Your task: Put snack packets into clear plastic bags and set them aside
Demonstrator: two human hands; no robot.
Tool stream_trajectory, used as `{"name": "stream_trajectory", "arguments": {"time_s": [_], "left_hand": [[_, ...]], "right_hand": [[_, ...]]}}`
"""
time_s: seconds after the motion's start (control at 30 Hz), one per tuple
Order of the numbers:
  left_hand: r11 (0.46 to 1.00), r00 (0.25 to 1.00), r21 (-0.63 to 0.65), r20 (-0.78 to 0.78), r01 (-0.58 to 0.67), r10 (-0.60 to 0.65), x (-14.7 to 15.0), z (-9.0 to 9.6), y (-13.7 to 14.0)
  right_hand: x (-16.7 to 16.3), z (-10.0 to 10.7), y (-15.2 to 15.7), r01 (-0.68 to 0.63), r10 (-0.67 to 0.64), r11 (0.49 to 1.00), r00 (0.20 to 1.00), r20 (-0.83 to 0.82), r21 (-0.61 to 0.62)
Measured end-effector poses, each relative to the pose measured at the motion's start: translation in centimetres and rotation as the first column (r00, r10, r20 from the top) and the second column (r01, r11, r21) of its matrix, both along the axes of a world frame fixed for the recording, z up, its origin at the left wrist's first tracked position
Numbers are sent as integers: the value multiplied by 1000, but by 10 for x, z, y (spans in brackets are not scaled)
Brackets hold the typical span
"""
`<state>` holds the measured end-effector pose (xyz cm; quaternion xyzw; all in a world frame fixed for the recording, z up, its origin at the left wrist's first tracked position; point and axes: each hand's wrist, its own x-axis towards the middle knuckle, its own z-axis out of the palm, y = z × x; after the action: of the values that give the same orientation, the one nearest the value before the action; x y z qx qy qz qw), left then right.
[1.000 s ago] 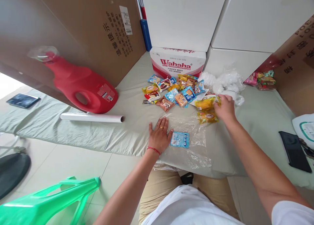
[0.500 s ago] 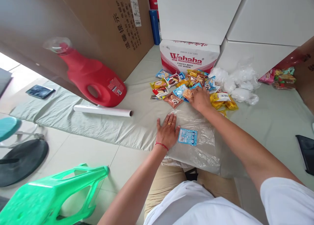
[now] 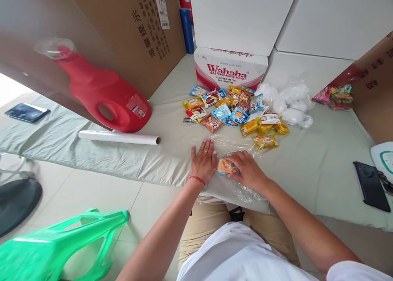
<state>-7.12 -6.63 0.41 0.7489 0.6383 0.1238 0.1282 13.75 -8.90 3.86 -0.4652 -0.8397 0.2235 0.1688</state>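
My left hand (image 3: 204,160) lies flat on a sheet of clear plastic film (image 3: 245,193), fingers stretched forward. Close beside it, my right hand (image 3: 248,169) grips a clear-wrapped orange-brown snack packet (image 3: 227,165) and holds it low over the film. A blue edge shows under that packet; the blue packet that lay there is mostly hidden. Beyond both hands spreads a pile of snack packets, among them a brown packet (image 3: 211,123), a blue packet (image 3: 238,116) and a yellow packet (image 3: 265,141).
A Wahaha carton (image 3: 230,68) stands behind the pile, with bunched white plastic bags (image 3: 287,103) to its right. On the left are a red jug (image 3: 107,95) and a white roll (image 3: 119,137). A black phone (image 3: 372,186) lies right; a green stool (image 3: 70,240) is on the floor.
My right hand has come back from the pile with the orange-brown snack packet, down to above the blue packet. My left hand stays flat on the film. The view has shifted slightly right.
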Motion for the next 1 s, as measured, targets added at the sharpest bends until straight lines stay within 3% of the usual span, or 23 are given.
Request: {"name": "stream_trajectory", "arguments": {"time_s": [0.1,0.23,0.43,0.7,0.8,0.9,1.0], "left_hand": [[999,991,18,130,-41,39,-8,-2,1],[996,964,75,266,-39,18,-21,-6,-2],[994,973,69,209,90,-103,-22,0,-6],[985,952,170,294,39,-89,-27,3,-11],[969,966,246,251,-5,-58,-30,11,-12],[950,988,311,145,5,-53,-31,23,-11],[929,994,359,33,86,-105,-29,28,-14]], "right_hand": [[-1,-15,-4,50,-50,998,999,7,-36],[2,-19,-4,62,-62,997,998,1,-50],[1,-10,0,46,-43,997,998,41,-69],[10,-10,-6,15,-18,1000,989,-147,-26],[17,-4,6,112,-104,993,976,-194,32],[19,7,34,225,-220,972,973,-70,73],[9,17,65,208,-225,971,962,153,118]]}}
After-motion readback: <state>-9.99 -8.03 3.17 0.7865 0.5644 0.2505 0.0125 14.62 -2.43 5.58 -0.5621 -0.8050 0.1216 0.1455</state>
